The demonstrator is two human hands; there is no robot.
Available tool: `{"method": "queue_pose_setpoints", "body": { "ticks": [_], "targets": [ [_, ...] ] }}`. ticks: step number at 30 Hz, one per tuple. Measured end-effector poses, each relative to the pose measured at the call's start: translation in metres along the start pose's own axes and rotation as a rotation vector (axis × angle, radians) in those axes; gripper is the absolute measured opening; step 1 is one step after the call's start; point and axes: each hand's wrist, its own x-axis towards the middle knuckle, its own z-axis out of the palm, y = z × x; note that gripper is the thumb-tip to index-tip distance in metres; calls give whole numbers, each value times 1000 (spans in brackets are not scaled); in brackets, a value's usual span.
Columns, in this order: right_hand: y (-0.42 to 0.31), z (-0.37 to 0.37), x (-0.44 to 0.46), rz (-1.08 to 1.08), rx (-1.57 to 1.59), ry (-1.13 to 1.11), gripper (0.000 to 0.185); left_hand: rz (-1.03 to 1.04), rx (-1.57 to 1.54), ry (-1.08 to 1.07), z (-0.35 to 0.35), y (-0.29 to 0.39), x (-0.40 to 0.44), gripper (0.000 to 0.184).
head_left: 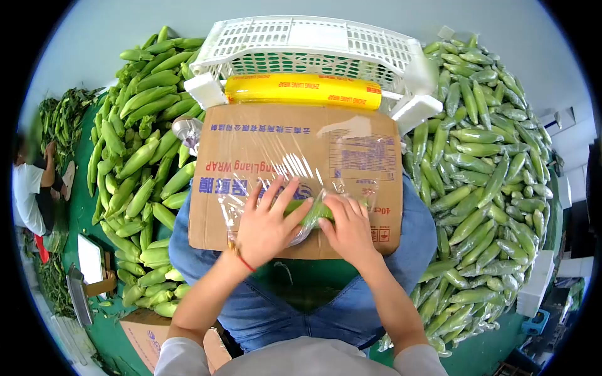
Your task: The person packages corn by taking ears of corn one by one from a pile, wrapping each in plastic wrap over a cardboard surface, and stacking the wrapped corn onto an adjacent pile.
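An ear of corn (pixel 310 213) in its green husk lies on a flat cardboard box (pixel 219 169) across my lap. Clear cling film (pixel 295 166) stretches from a yellow-labelled wrap roll (pixel 301 89) down over the box to the corn, and creased film gathers around the ear. My left hand (pixel 271 219) rests with fingers spread on the film at the corn's left end, its thumb reaching toward the ear. At the other end, my right hand (pixel 346 227) curls its fingers and thumb over the corn, partly hiding it.
A white plastic crate (pixel 313 37) stands behind the roll. Unwrapped corn (pixel 141 156) is heaped on the left, film-wrapped corn (pixel 480 188) on the right. Another person (pixel 34 191) sits far left near loose green leaves (pixel 66 119). An opened carton (pixel 147 341) lies lower left.
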Motion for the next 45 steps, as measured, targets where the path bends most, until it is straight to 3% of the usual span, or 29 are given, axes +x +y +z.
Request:
{"method": "queue_pose_setpoints", "body": {
  "ticks": [1,2,3,5,7,8,9,10,12,14,16,18,19,20,21,23,25,26,28,30,33,36,40,43,45],
  "targets": [
    [5,7,5,-12,-25,12,35,-37,92,98,-2,9,-11,60],
    [11,14,11,-27,-52,31,34,-117,-20,190,8,4,-41,62],
    [15,19,17,-30,-77,53,33,-320,-107,194,13,8,-68,61],
    [17,25,21,-46,-98,116,28,-275,39,47,22,-10,-101,47],
    [20,27,29,-51,-104,112,25,-435,-80,-142,6,-41,-108,26],
    [19,27,35,-71,-90,171,19,-594,-479,265,-8,-48,-81,16],
    [19,29,35,-89,-62,182,18,-642,-543,228,-26,-67,-55,16],
    [23,31,39,-107,-41,206,17,-380,-460,414,-31,-75,-14,13],
    [25,34,42,-116,-9,219,18,-206,-239,210,-18,-98,37,10],
    [27,35,46,-107,9,201,21,-204,15,-461,26,-97,65,14],
    [21,22,42,59,-56,-26,27,-118,23,-383,39,-74,56,21],
    [12,13,35,151,-106,-143,39,-267,-99,-487,-2,-22,30,28],
    [1,5,28,170,-97,-284,40,-200,-106,-355,2,-5,-1,39],
    [-7,-1,19,184,-90,-427,40,-176,-144,-355,-7,13,-20,53],
    [-9,1,7,153,-56,-423,36,-147,-126,-315,-4,24,-42,70],
    [-20,-11,6,313,84,-512,25,-246,-74,-368,-2,34,-46,85],
    [-10,-6,0,75,69,-185,27,-295,-100,-289,12,17,-31,88],
    [-7,-3,-2,-45,65,-21,31,-346,-21,-257,16,4,-14,84],
    [-10,6,8,-235,-35,-59,45,-392,72,-71,38,-37,25,76],
    [-2,12,26,-341,-196,-103,67,-251,240,-31,33,-74,76,76],
    [19,22,64,-347,-263,-60,68,-88,134,-414,40,-104,113,78],
    [32,28,96,-326,-208,-214,62,-78,112,-487,49,-111,123,78],
    [7,19,61,-372,-89,-262,55,-140,16,-508,46,-106,120,74],
    [-28,-9,5,-370,85,-580,56,-104,63,-500,53,-111,121,70],
    [-51,-19,-37,-346,148,-895,58,-93,-167,-312,46,-111,107,59]
  ]
}}
